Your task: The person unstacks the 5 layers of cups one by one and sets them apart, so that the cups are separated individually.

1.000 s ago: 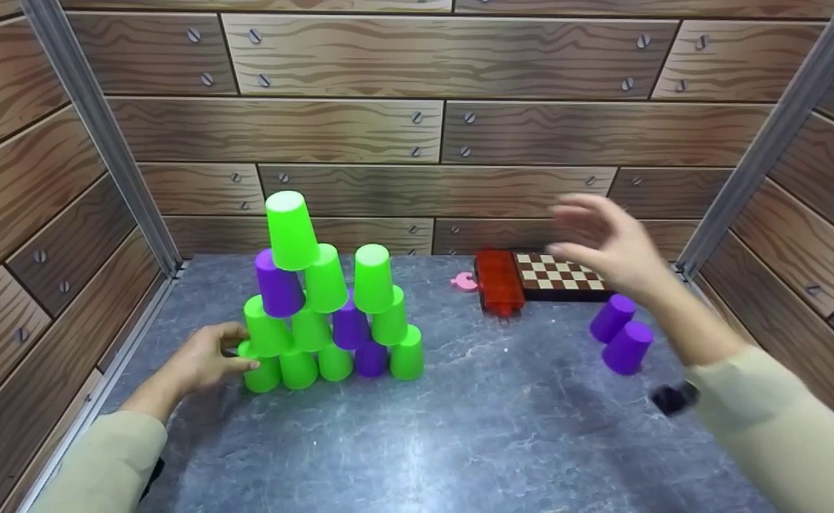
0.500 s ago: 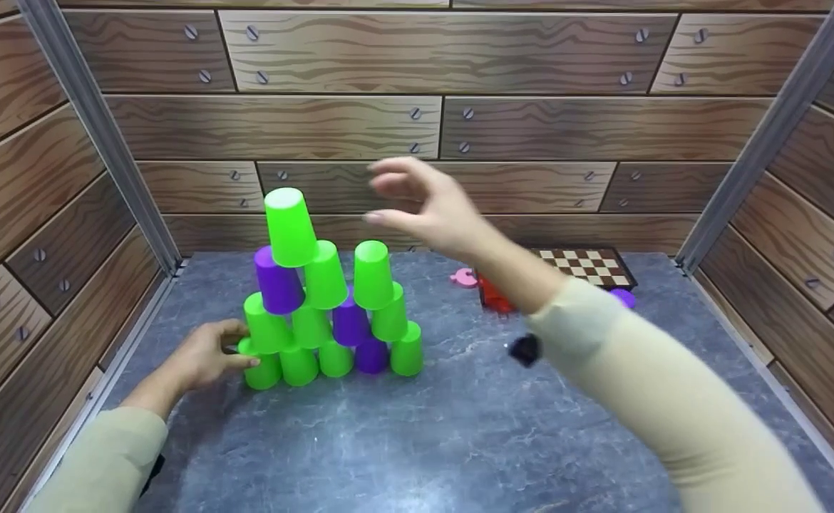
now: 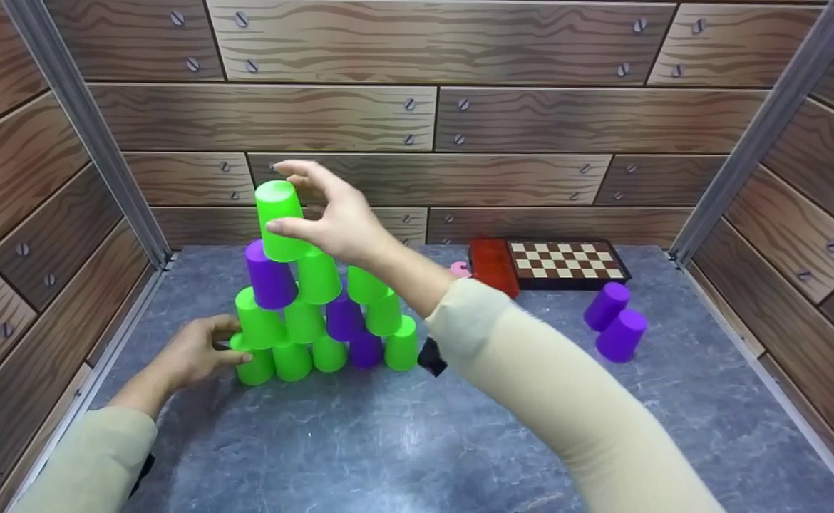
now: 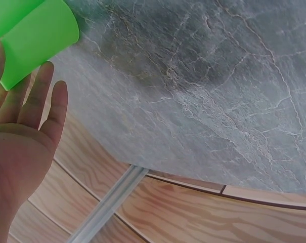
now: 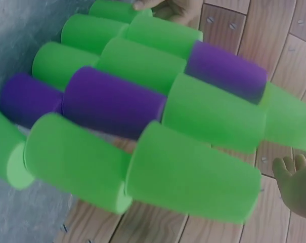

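Green and purple cups stand upside down in a stepped stack on the left. My left hand (image 3: 192,353) holds the leftmost bottom green cup (image 3: 256,370), thumb in front and fingers behind; the left wrist view shows this green cup (image 4: 41,40) between them. At the peak sits a green cup (image 3: 276,206), resting on a purple cup (image 3: 270,276) and a green cup (image 3: 319,278). My right hand (image 3: 349,221) is spread around the peak cup, thumb before it. In the right wrist view the right fingers (image 5: 289,166) appear apart from that cup (image 5: 289,119).
Two purple cups (image 3: 620,336) stand on the grey marbled table (image 3: 702,406) at right. Behind them lies a checkered board (image 3: 567,262) beside a red box (image 3: 494,265) and a small pink item (image 3: 459,270). Wood-patterned walls (image 3: 517,121) enclose the table.
My right hand has travelled left from above the purple cups to the peak of the stack, its fingers still spread. My left hand stays at the bottom green cup.
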A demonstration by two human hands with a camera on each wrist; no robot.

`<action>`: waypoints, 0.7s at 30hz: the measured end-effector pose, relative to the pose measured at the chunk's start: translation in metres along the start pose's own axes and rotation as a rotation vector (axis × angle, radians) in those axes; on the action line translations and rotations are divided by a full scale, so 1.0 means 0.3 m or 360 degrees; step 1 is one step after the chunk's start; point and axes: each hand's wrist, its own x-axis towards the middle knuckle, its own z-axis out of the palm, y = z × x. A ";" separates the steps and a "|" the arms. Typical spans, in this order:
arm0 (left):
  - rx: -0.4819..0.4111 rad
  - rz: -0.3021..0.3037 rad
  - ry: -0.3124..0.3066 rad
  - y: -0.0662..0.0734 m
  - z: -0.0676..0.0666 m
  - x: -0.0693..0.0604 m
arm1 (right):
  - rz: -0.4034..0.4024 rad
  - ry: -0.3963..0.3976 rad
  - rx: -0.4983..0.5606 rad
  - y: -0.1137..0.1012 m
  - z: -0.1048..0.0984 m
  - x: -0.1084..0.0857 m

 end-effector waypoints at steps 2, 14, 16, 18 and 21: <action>-0.0003 0.0000 0.0001 0.002 -0.001 0.001 | 0.0006 0.0003 -0.0025 0.005 0.017 0.000; 0.0012 -0.0011 -0.0027 -0.001 0.001 0.000 | 0.0010 0.0017 0.0021 0.016 0.031 -0.009; 0.0015 -0.0015 -0.0023 0.000 0.000 0.000 | 0.0007 0.0037 0.0031 0.005 0.013 -0.015; 0.0019 -0.0008 -0.0016 0.000 -0.001 0.001 | -0.0018 0.0054 0.0066 -0.007 -0.013 -0.022; 0.0030 0.0008 -0.0008 0.001 -0.002 0.003 | -0.0062 0.0062 0.0124 -0.023 -0.064 -0.041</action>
